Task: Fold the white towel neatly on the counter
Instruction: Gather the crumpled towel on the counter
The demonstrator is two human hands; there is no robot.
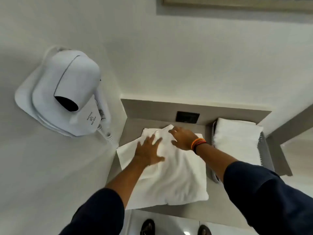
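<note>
The white towel [176, 175] lies spread on the grey counter [132, 129], partly folded, with one layer doubled over near its far edge. My left hand [149, 151] rests flat on the towel's left part, fingers spread. My right hand [183, 137], with coloured bands on the wrist, lies on the towel's far edge, fingers extended toward a raised corner. Neither hand grips the cloth as far as I can see.
A white wall-mounted hair dryer [67, 94] hangs on the left wall, its cord dropping beside the counter. A stack of folded white towels [237, 141] sits in a wire rack at the right. A dark wall socket [187, 117] is behind the towel. Two shoes show below the counter edge.
</note>
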